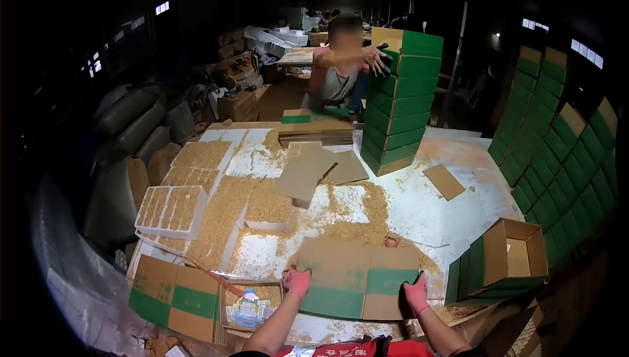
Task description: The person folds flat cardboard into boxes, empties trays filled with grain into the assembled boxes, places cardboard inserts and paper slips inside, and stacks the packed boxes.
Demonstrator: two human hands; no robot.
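Observation:
A flattened cardboard box (335,267) with a green band along its lower part is held up in front of me, over the near edge of the table. My left hand (297,281), in a pink glove, grips its left edge. On its right edge, my right hand (415,293) is closed in a pink and dark glove. Just left of my left hand is an open carton (226,314) with small printed packets (249,306) inside. More flattened boxes (173,297) lie left of that carton.
Across the table, a person (335,75) touches a tall stack of green boxes (401,105). Wood-shaving-like material (223,216) covers much of the tabletop, with white foam trays (171,209) at left. An open box (515,252) stands at right, before more stacked green boxes (563,160).

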